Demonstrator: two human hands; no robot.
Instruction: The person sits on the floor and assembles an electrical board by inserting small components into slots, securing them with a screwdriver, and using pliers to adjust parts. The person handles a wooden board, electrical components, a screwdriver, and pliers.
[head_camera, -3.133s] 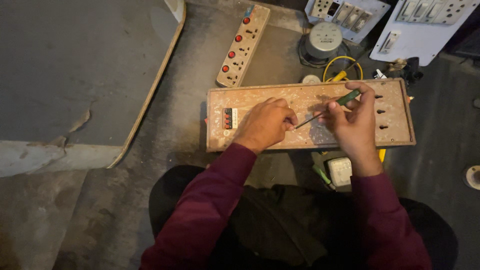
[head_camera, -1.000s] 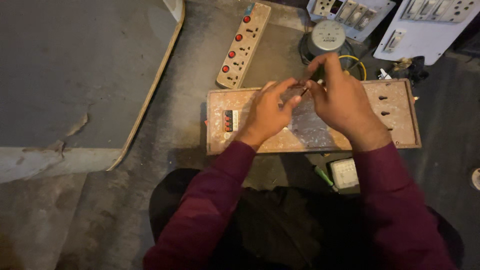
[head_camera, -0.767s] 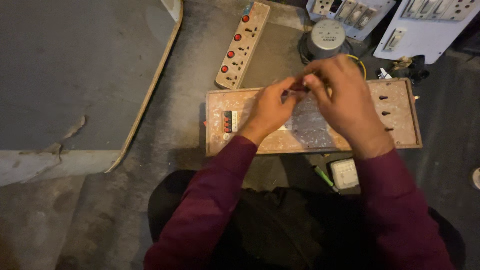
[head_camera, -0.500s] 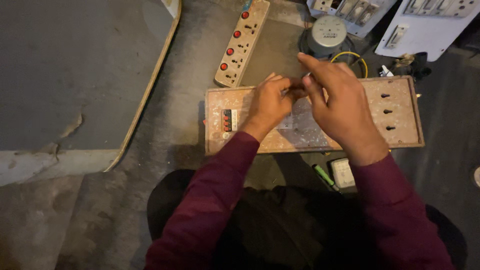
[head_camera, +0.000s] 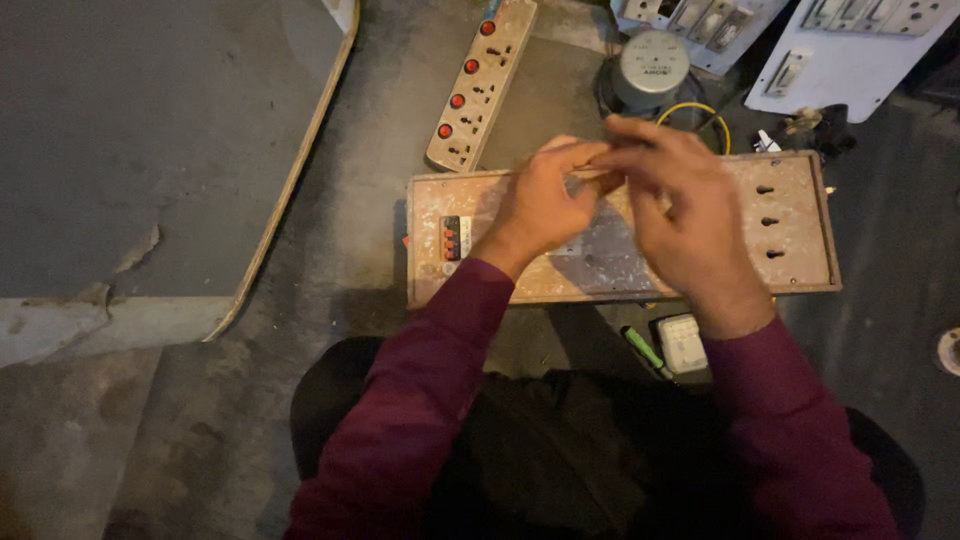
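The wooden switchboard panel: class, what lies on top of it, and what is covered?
On the wooden panel sit a small switch block with red buttons and three slots. The left hand and right hand meet over its middle, covering whatever they hold.

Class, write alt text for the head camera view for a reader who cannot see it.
Two hands, left hand and right hand, meet fingertip to fingertip over a worn wooden board on a concrete floor; anything held between them is hidden. A power strip with red switches lies beyond the board, and a green screwdriver near the person's lap.
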